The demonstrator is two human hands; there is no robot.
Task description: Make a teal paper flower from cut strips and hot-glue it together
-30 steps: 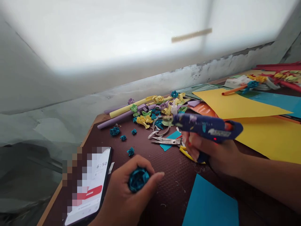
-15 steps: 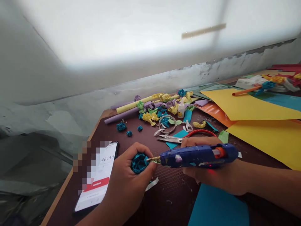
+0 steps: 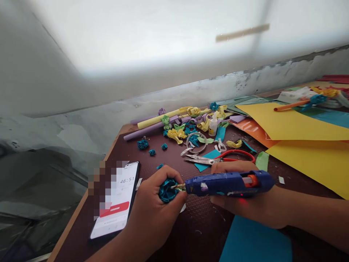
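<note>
Curled around a teal paper flower [image 3: 167, 190], my left hand [image 3: 156, 209] holds it between thumb and fingers with its open face up. My right hand [image 3: 253, 203] grips a blue hot glue gun [image 3: 218, 183], whose nozzle tip sits at the flower's inner petals. A small red light shows on the gun's underside. Just beyond the right hand lie scissors with red handles [image 3: 240, 154], resting partly on a teal paper piece [image 3: 208, 160]. A teal paper sheet [image 3: 256, 242] lies below the right wrist.
A phone [image 3: 114, 203] showing a timer lies left of my left hand. Behind are paper rolls [image 3: 152, 128], crumpled paper flowers [image 3: 176, 134], a roll of tape [image 3: 205, 145] and a small glue bottle [image 3: 213, 125]. Yellow sheets [image 3: 308, 160] cover the right side. A wall stands behind the table.
Both hands keep their grips. The left hand and flower have shifted slightly right in view, and the nozzle reaches a little deeper over the flower. A small teal piece now shows behind the left hand.
</note>
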